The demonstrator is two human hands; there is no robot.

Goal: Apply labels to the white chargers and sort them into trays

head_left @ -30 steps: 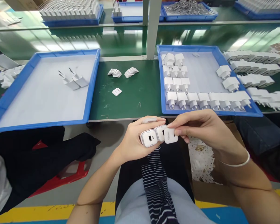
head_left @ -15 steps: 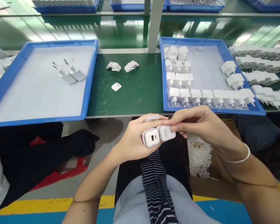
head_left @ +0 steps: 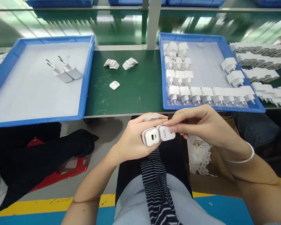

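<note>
My left hand (head_left: 132, 137) is wrapped round a white charger (head_left: 152, 137), whose end with two ports faces up at me. Close against it sits a white printed cover plate (head_left: 165, 133); what lies beneath the plate is mostly hidden. My right hand (head_left: 189, 123) pinches the plate's upper right edge between thumb and finger. Another small white cap (head_left: 151, 117) is tucked between the fingers of my left hand. On the green bench (head_left: 128, 103) ahead lie a single white cap (head_left: 114, 85) and two leaning stacks of caps (head_left: 111, 63).
A blue tray (head_left: 82, 103) on the left holds two plug chargers (head_left: 72, 72). The right-hand blue tray (head_left: 165, 93) carries rows of white chargers (head_left: 178, 75), with more chargers (head_left: 259, 59) beyond it. Below the bench stands a cardboard box (head_left: 215, 184) with perforated white sheets. Another person's leg (head_left: 67, 147) is at left.
Both hands keep the same grip on the charger and plate. The view has shifted slightly, so the trays and bench appear a little higher and further left.
</note>
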